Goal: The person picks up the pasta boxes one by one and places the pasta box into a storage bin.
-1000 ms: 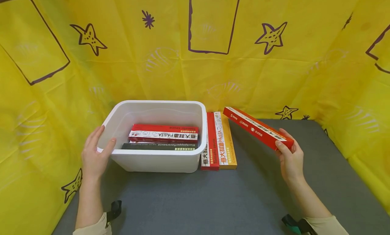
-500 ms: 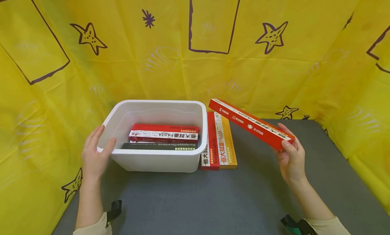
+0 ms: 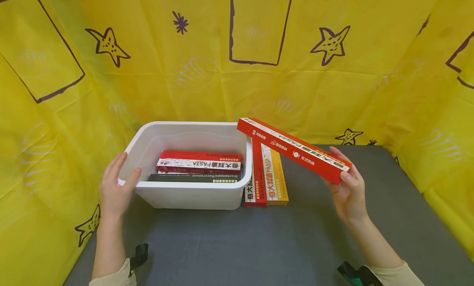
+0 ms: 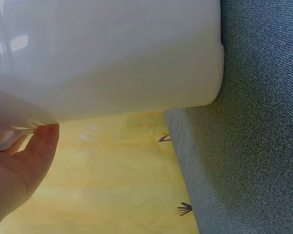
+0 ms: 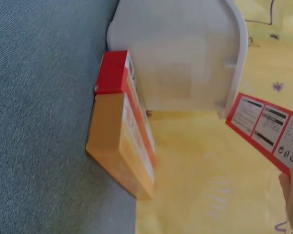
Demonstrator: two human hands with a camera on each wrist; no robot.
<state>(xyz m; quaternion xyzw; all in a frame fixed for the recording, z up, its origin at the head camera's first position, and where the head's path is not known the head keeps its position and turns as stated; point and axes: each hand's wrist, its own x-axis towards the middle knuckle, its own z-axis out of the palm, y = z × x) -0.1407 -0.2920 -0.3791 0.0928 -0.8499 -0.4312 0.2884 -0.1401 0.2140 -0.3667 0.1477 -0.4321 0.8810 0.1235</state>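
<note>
Left hand grips white plastic bin, apparently steadying it; right hand pinches red pasta box by one end, likely for reach.

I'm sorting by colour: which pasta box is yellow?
The Chicken curry box, right of the red Tomato sauce box outside the white bin; it alone shows a yellow face.

Head feed is my brightest: soft, even light, source out of frame. Diffuse shadows on the grey tabletop near the white bin and below the red box; larger lettering sharp. Left wrist dimmer, glare patches on the bin's wall, yellow cloth hazy. Right wrist slightly blurred; I can't read the box's fine print.
</note>
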